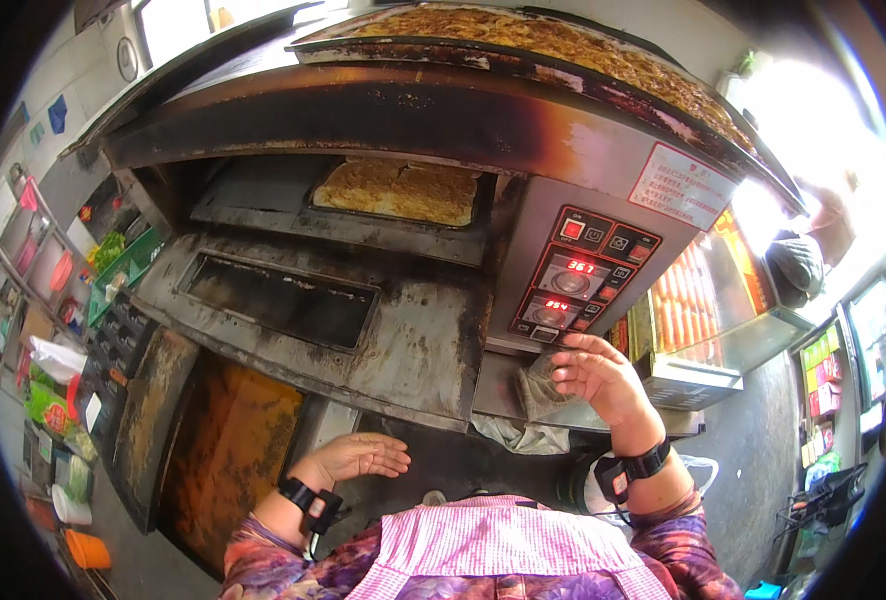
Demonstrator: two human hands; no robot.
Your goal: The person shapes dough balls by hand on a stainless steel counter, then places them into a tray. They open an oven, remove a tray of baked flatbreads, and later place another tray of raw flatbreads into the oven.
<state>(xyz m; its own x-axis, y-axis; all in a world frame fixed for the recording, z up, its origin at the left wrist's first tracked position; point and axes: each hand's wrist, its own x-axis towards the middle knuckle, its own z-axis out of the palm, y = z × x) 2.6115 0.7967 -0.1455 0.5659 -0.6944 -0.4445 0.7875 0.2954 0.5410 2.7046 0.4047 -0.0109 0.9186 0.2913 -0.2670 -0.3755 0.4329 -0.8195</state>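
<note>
My right hand point(603, 378) is raised just below the oven's control panel point(575, 270). Its fingers are spread and hold nothing; whether a fingertip touches the panel's lower edge I cannot tell. Low in front of my body hangs my left hand point(361, 457), empty, fingers stretched out. The oven door point(415, 358) with a dark window is lowered toward me. Inside the oven chamber lies a tray of golden flatbread point(398, 190). Red digits glow on the panel beside round knobs and red switches.
On the oven top rests a large tray of browned flatbread point(523, 28). A glass case with rows of sausages point(688, 300) stands to the right. At lower left is a rusty brown panel point(228, 440). A green crate point(138, 262) and shelves occupy the far left.
</note>
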